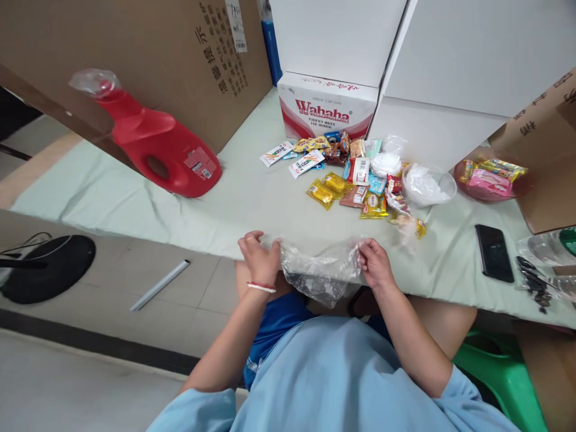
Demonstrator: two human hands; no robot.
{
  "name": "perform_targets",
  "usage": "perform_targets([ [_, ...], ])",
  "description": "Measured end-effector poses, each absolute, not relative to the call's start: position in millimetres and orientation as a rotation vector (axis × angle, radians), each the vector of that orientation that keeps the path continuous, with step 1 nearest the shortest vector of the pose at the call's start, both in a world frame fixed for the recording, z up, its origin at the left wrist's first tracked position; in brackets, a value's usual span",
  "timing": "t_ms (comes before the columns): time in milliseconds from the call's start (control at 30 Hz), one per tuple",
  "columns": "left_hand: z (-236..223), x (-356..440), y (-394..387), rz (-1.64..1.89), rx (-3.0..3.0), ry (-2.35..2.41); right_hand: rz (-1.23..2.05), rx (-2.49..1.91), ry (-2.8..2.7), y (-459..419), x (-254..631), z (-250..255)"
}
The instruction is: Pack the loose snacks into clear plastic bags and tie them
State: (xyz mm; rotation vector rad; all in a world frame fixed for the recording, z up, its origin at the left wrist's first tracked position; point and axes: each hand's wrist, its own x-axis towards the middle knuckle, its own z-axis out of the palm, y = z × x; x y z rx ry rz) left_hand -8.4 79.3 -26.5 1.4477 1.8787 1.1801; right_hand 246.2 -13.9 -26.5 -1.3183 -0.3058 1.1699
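A clear plastic bag (321, 270) is stretched between my two hands at the front edge of the cloth-covered table (243, 198). My left hand (261, 258) is closed on the bag's left side. On the other side, the fingers of my right hand (374, 261) pinch the bag's right edge. The bag hangs down over the table edge and looks empty. Beyond it lie several packaged snacks, among them a yellow packet (320, 193), a brown packet (354, 195) and a white sachet (306, 163).
A red jug (166, 150) stands at left before a large cardboard box (180, 78). Behind the snacks is a Wahaha carton (326, 111). At right are a clear bowl (443, 187), a reddish bowl (524, 189) with snacks, and a black phone (494, 253).
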Motion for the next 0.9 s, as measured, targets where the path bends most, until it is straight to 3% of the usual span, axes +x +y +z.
perform_targets([
  [67,-21.0,-3.5,65.1,1.300,1.979,1.866,1.165,-1.351,-0.338,-12.6,241.8,-30.8],
  [133,-16.8,8.4,48.5,1.374,2.447,1.564,1.152,-1.376,-0.398,-10.2,235.6,-33.7],
  [233,-18.2,30.3,31.8,1.115,2.799,0.985,1.116,-1.421,-0.469,-7.3,231.7,-32.6],
  [367,-38.4,46.8,34.6,0.509,2.784,0.905,0.720,-1.711,-0.886,-22.7,268.7,-17.3],
  [467,-55.3,48.0,46.4,0.439,2.659,1.070,0.063,-2.081,-1.052,-62.5,330.2,-6.0],
  [533,-61.0,47.3,52.3,0.486,2.578,1.155,-0.202,-2.356,-0.945,-97.4,372.0,-8.6],
  [667,-62.0,49.4,54.4,0.485,2.510,1.252,-0.305,-2.663,-0.785,-150.7,422.6,-40.4],
  [800,-63.4,53.0,53.7,0.574,2.415,1.291,-0.322,-2.560,-0.790,-165.0,433.5,-63.3],
  [900,-65.4,53.7,55.2,0.620,2.330,1.277,-0.353,-2.428,-0.794,-161.2,439.8,-52.4],
])
